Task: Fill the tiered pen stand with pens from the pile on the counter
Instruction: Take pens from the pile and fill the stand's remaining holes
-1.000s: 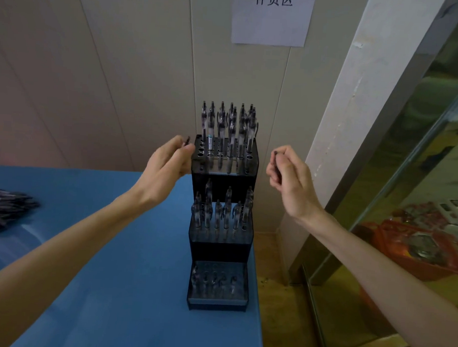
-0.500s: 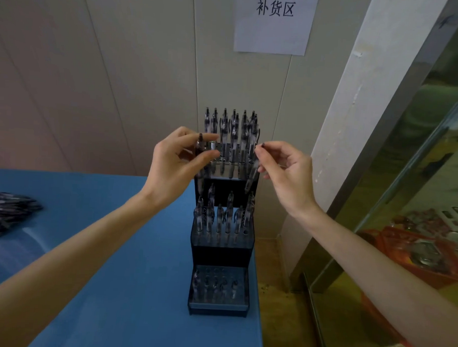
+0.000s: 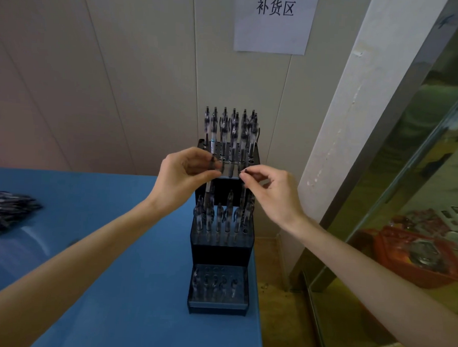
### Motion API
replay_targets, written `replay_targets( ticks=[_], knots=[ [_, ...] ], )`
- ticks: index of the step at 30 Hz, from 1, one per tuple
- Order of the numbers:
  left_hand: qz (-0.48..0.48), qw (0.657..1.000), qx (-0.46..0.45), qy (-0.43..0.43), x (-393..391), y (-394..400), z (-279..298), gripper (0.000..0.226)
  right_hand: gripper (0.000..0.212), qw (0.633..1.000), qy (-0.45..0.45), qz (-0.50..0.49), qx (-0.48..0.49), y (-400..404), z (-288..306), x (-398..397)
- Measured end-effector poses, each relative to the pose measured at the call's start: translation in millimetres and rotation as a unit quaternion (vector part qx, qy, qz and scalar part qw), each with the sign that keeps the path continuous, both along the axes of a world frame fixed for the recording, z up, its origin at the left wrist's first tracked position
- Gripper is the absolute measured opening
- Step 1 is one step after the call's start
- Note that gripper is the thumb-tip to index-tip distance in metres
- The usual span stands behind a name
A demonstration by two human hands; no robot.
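A black three-tier pen stand point(image 3: 219, 253) stands at the right edge of the blue counter point(image 3: 127, 274), with several clear pens upright in its top and middle tiers and shorter ones in the bottom tier. My left hand point(image 3: 184, 176) pinches a pen point(image 3: 209, 191) by its top, and the pen hangs down over the left side of the middle tier. My right hand point(image 3: 270, 194) pinches another pen point(image 3: 243, 200) by its dark cap over the right side of that tier. The pen pile point(image 3: 5, 210) lies at the counter's far left.
A wall with a paper sign point(image 3: 274, 19) rises right behind the stand. A white pillar point(image 3: 359, 100) and a glass door point(image 3: 421, 183) stand to the right. The counter's right edge drops to the floor point(image 3: 289, 322) beside the stand.
Both hands have come in from either side of the stand and lowered from the top tier's front edge, each bringing its pen down towards the middle tier.
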State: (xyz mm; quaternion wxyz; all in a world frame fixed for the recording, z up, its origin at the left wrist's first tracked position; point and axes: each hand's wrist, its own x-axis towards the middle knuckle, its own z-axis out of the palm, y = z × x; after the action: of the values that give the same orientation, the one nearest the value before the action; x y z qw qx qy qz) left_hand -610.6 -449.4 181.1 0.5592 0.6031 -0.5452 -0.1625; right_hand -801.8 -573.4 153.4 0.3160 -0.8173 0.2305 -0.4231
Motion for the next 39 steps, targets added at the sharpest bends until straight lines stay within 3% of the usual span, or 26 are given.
replay_targets(
  ticks=[7, 15, 19, 22, 34, 39],
  knots=[
    [0.064, 0.998, -0.003, -0.015, -3, 0, -22, 0.025, 0.017, 0.999, 0.043, 0.006, -0.012, -2, -8, -1],
    [0.074, 0.997, 0.002, -0.031, -9, -1, -30, 0.02, 0.02, 0.994, 0.072, -0.022, -0.081, -4, 0, -1],
    [0.091, 0.995, -0.007, -0.049, -8, 4, -31, 0.022, 0.02, 0.981, 0.156, 0.002, -0.117, -4, -1, -1],
    [0.089, 0.994, -0.007, -0.059, -6, 7, -31, 0.024, 0.022, 0.974, 0.203, 0.013, -0.099, -4, -13, 1],
    [0.043, 0.995, 0.025, -0.091, -1, 7, -21, 0.02, 0.021, 0.978, 0.203, 0.024, -0.037, -7, -19, 3],
    [0.018, 0.993, 0.085, -0.083, 6, 2, -23, 0.017, 0.021, 0.979, 0.203, 0.02, -0.026, -5, -19, 1]
  ],
)
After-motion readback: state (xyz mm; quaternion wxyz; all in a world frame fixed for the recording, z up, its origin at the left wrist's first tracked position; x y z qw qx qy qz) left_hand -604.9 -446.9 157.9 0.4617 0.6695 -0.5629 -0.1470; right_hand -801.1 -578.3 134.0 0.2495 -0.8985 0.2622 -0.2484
